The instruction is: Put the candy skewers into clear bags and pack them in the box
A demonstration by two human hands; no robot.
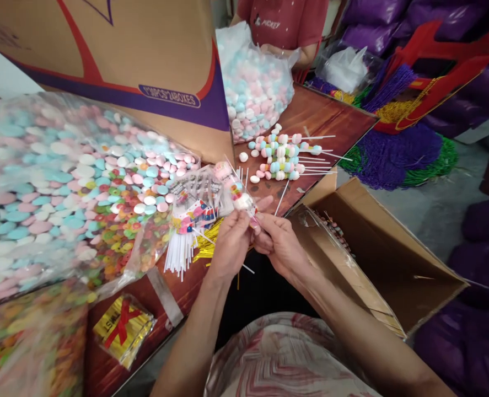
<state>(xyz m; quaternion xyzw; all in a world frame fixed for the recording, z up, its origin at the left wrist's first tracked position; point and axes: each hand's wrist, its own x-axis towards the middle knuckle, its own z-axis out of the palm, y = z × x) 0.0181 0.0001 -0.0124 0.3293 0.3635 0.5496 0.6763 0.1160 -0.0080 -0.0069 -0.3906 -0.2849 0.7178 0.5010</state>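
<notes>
Both of my hands meet over the table's front edge at a candy skewer in a clear printed bag (pixel 240 197). The bagged skewer points up and to the left. My left hand (pixel 231 242) pinches the lower end of the bag. My right hand (pixel 280 241) closes on the same spot from the right, and its fingertips partly hide the bag's neck. A white stick end shows below my left hand. Just left of the hands lie flat printed bags (pixel 198 190), a bundle of white sticks (pixel 180 252) and gold twist ties (pixel 206 245).
A large bag of pastel candies (pixel 29 204) and fruit-coloured rings covers the left side. Finished candy skewers (pixel 283 154) lie beyond my hands. An open cardboard box (pixel 376 242) stands at right. A person in a red shirt (pixel 285 22) sits opposite, behind another candy bag (pixel 254 82).
</notes>
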